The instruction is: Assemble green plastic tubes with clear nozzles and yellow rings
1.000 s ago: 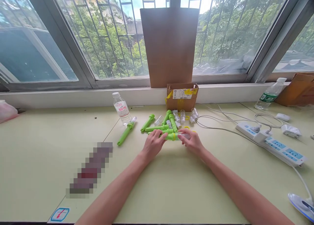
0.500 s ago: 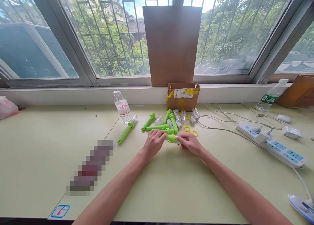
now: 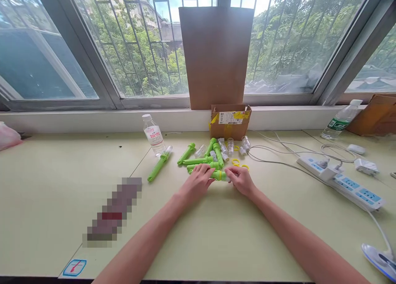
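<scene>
My left hand is closed around the body of a bright green plastic tube handle with a ribbed end and a yellow ring. At its right end my right hand pinches a clear piece, mostly hidden by the fingers. Just behind my hands lie several more green tube handles, in a loose heap. Clear plastic cups and yellow rings are scattered to the right of them. Apart on the left, one green handle with a clear cap rests at a slant.
A small cardboard box stands behind the parts, before a tall cardboard sheet. One water bottle is at the left; another bottle leans at the far right. A power strip and cables cross the right side.
The green handle's ribbed end and yellow ring now show more between my hands. My right hand has shifted slightly right along the clear end, and a red bit beneath it no longer shows.
</scene>
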`<state>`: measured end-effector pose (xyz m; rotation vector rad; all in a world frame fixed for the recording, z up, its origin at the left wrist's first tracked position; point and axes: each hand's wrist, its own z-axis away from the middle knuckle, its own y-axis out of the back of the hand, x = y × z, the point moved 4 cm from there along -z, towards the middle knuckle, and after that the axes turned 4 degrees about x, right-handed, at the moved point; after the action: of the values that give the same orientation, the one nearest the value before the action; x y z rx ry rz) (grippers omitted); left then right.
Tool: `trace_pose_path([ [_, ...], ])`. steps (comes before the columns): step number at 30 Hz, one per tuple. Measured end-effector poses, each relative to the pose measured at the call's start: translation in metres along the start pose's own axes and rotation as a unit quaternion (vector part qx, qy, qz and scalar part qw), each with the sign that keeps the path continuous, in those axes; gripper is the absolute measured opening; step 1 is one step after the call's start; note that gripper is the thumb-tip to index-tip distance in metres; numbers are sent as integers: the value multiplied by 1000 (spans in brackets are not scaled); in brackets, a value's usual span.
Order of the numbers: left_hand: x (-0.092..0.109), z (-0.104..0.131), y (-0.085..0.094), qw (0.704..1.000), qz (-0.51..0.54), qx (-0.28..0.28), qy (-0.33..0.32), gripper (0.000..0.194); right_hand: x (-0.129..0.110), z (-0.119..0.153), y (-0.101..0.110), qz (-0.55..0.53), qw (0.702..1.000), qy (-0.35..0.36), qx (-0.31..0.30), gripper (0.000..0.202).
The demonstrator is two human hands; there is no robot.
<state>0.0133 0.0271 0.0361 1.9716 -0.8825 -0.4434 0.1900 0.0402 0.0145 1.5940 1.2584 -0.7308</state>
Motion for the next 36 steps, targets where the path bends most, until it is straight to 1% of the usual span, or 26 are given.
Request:
trace_pose_path([
  [3,0,1,-5,1000,2,-2,-7,12,-4,1,-2,35,999,30,-12,34],
  [5,1,2,-8,1000,-6,-2,-12,7,-5,2,-3,56,998,31,-22,33],
  [8,1,3,-7,999,-33,4,-19,12,-6,5,-7,79,996,24,-44,30],
  [11,1,4,-4,997,-61,19,-35,19,-9,7,-11,103,992,41,-57,42],
  [12,1,3,-3,997,-67,25,-41,20,-11,8,-12,115,990,52,-59,41],
  [14,2,3,-2,996,-67,31,-52,21,-16,10,-16,141,985,77,-66,30],
  [16,3,2,-2,997,-52,31,-53,21,-20,11,-17,162,981,91,-60,25],
  [19,5,1,-2,999,-25,20,-43,26,-22,12,-17,188,975,110,-36,28],
  [22,9,0,2,999,8,-6,-37,36,-20,11,-16,220,965,138,-22,30],
  [25,13,-2,8,999,32,-15,-28,35,-18,9,-14,255,952,168,-15,28],
  [28,15,-3,11,999,26,-13,-13,34,-18,9,-12,283,939,197,-6,28],
  [31,14,-4,13,1000,7,-18,3,36,-20,9,-10,307,928,211,-3,29],
  [34,11,-3,15,1000,-6,-29,10,36,-21,9,-9,318,924,215,-5,29],
  [36,8,-2,13,999,-6,-45,6,32,-21,9,-9,318,923,218,-12,27],
])
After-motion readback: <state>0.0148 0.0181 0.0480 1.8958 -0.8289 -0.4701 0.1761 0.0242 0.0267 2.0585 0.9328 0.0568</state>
